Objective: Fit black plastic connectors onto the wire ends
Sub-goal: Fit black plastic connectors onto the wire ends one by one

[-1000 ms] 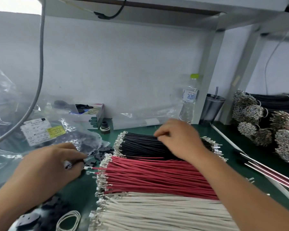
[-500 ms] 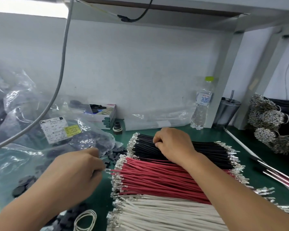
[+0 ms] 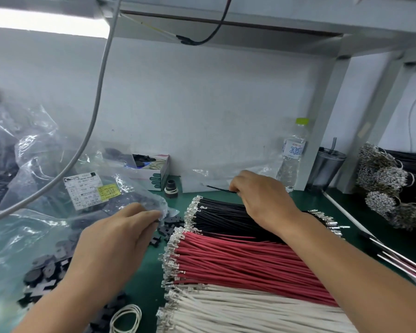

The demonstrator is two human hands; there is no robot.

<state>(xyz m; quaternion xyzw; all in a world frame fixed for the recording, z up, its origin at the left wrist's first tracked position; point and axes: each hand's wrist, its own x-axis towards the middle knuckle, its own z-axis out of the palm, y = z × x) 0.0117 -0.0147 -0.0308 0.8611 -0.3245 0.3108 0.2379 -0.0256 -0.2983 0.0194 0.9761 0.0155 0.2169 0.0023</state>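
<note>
A worker's right hand (image 3: 262, 200) pinches one thin black wire (image 3: 220, 188) lifted clear of the black wire bundle (image 3: 228, 216), while the left hand's (image 3: 120, 239) fingers (image 3: 151, 216) curl at small black plastic connectors (image 3: 168, 224) on the green counter (image 3: 149, 280); best gripped near the terminal for a straight push.

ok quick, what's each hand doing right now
Left hand: fingers curled at the connectors; a hold cannot be told.
Right hand: pinching one black wire.

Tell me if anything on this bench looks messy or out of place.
Mostly tidy: the black wires, red wires and white wires lie in neat rows. But loose black connectors lie scattered on the green mat beside their plastic bag.
</note>
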